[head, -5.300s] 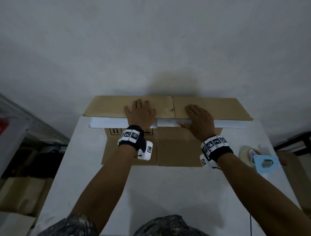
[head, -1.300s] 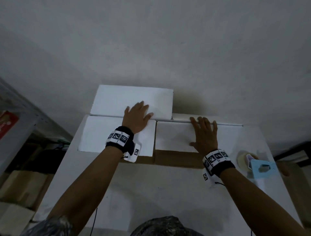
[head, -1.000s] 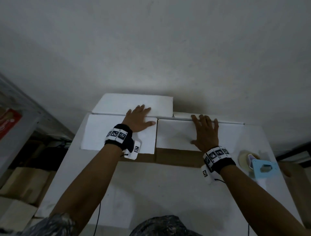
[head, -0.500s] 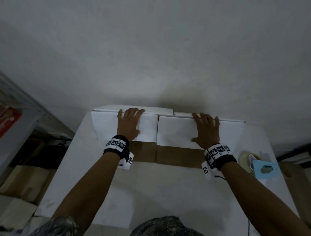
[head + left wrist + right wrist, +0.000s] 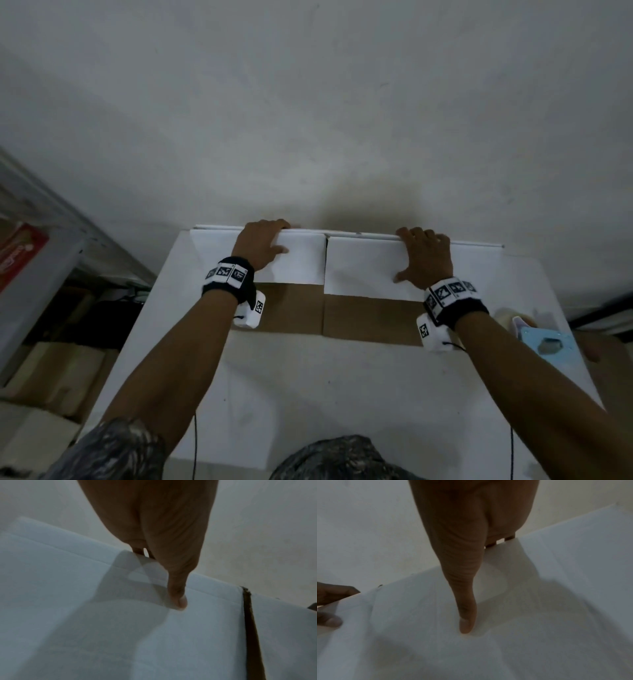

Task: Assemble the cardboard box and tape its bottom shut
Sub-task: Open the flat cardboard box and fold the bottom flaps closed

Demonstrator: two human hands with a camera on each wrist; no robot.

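Two white flaps folded over the flat brown cardboard box [image 5: 370, 317]; left hand [image 5: 262, 241] and right hand [image 5: 424, 255] curl fingers over its far edge, thumbs on top.

1. Your cardboard box [image 5: 370, 318] lies flattened on the far half of the table, brown outside showing along its near strip.
2. Two white-faced flaps [image 5: 363, 270] are folded toward you over the brown panel, side by side, with a narrow dark gap [image 5: 248, 615] between them.
3. The tape dispenser [image 5: 544, 342], light blue with a pale roll, sits at the table's right edge, just beside the box.
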